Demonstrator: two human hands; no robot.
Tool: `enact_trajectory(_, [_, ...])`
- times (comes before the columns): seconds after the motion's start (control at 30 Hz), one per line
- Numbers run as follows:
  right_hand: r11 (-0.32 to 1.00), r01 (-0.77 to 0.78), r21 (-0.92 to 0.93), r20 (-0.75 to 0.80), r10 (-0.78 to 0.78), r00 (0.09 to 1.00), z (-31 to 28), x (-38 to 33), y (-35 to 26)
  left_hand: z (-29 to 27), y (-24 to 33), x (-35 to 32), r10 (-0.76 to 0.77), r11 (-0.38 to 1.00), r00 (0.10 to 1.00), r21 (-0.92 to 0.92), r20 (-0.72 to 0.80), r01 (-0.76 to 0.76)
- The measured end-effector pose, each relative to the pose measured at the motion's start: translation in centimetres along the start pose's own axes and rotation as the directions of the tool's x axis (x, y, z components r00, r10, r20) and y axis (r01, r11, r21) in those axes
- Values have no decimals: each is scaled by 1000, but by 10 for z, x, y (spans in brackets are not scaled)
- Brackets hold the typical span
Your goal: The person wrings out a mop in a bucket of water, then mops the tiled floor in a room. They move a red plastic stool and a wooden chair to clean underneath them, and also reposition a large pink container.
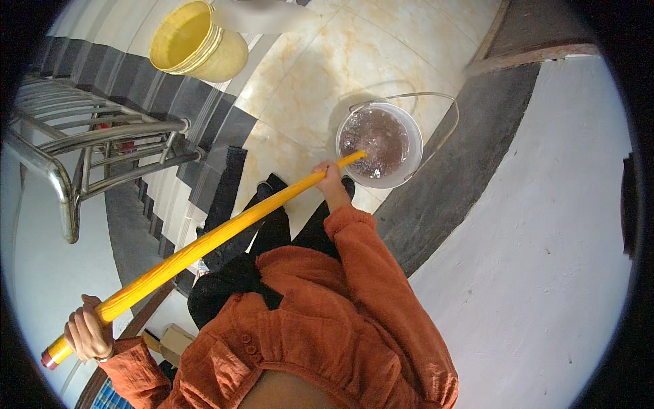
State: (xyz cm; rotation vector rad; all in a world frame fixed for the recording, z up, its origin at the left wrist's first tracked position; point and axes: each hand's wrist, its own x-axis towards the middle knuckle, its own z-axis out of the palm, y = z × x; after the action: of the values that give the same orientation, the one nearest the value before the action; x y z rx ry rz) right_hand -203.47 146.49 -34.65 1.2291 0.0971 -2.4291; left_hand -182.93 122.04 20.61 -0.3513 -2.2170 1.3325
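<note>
A long yellow pole with a wood-grain look (204,244) slants across the view from lower left to the centre. My left hand (88,330) is closed around it near its dark red end cap. Farther down the pole, my right hand (331,183) grips it close to a white bucket (414,155). The pole's far end reaches over the rim into murky, bubbling brownish water (385,133). Whatever is on that end is hidden under the water. The bucket's wire handle (458,112) leans out to the right.
At the far left a yellow bucket (221,58) stands on the tiled floor. Metal railings or a rack (65,180) rise on the left by black-and-white striped tiles. A white wall with a dark grey base (456,177) runs along the right. Near my left elbow lies a cardboard box (176,344).
</note>
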Motion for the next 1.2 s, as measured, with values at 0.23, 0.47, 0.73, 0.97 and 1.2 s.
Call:
enact_trajectory(0.23, [1000,-2,22,-117,5,993,32,-75,54,25,-81,-73,-17,995,998,-98,54,23])
enact_trajectory(0.47, [999,40,0,11,-40,999,61,-117,68,12,-112,-124,-127,991,982,-17,138,130])
enact_trajectory(0.73, [997,71,-34,5,-71,997,36,-111,81,15,-120,-134,-55,998,998,-34,14,56])
enact_trajectory(0.97, [993,103,-55,49,-101,994,36,-97,78,-5,-108,-124,-63,996,984,69,165,52])
enact_trajectory(1.2, [866,435,-245,329,-348,878,27,-60,40,-43,-74,-80,-107,988,988,126,112,92])
